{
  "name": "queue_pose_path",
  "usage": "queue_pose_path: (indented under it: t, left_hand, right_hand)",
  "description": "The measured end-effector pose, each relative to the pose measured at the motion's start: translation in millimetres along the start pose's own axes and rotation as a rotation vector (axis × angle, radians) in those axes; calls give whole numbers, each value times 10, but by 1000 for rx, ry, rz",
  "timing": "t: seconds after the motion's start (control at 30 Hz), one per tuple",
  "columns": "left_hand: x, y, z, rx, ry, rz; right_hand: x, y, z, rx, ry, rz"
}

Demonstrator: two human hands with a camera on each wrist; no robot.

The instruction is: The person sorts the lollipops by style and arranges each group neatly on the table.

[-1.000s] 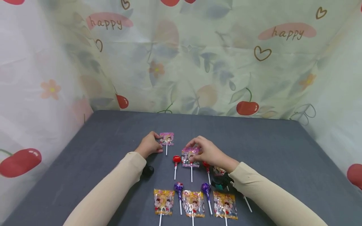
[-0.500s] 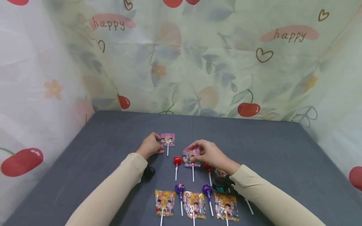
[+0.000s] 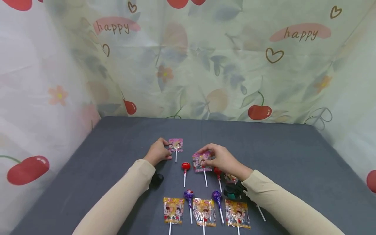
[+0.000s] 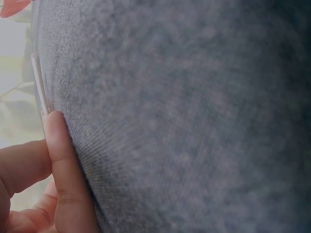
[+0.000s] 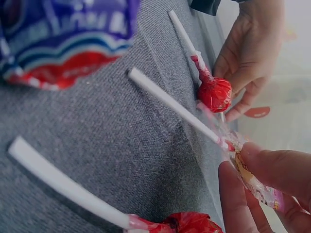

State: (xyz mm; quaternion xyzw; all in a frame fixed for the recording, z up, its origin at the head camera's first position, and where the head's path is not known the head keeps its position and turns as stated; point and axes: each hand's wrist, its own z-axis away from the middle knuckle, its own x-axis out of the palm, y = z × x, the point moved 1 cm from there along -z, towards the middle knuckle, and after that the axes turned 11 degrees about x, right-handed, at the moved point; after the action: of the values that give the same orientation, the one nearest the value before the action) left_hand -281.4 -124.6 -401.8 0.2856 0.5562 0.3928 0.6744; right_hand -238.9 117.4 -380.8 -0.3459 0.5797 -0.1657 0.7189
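Note:
My left hand (image 3: 158,152) is at the far side of the table, its fingertips at the left edge of a flat lollipop in a pink packet (image 3: 176,145). The left wrist view shows one finger straight beside that lollipop's white stick (image 4: 40,82). With thumb and fingers, my right hand (image 3: 223,160) pinches a second pink-packet lollipop (image 3: 197,162), nearer and to the right; the right wrist view shows the clear packet (image 5: 243,167) between them. A red ball lollipop (image 3: 186,166) lies to its left, another red one (image 3: 217,171) under my right hand.
Nearer the front lie two purple ball lollipops (image 3: 216,195) and a row of yellow-packet lollipops (image 3: 204,210). Another packet (image 3: 230,178) is partly hidden by my right wrist. The dark grey table (image 3: 273,147) backs onto a patterned curtain (image 3: 188,65).
The stick of the lollipop in my right hand has tilted slightly, its lower end swinging right. My left hand stays at the far lollipop. The whole view has shifted a little.

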Motion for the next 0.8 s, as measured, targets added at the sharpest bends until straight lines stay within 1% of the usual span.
queue_pose_path:
  t: [0.17,0.4,0.63,0.8]
  left_hand:
    - [-1,34,24,13,-7,-3]
    - [-17,22,17,2,0,6]
    - [4,2,-5,-5,2,13]
    - [6,-12,-4,-1,-3,21]
  right_hand:
    - [-21,1,5,-12,-12,-20]
    - [-1,-27,8,-39,-53,-33]
    - [-24,-16,-15,-2,-31,-77]
    - [-85,-39,-53,28,11,-99]
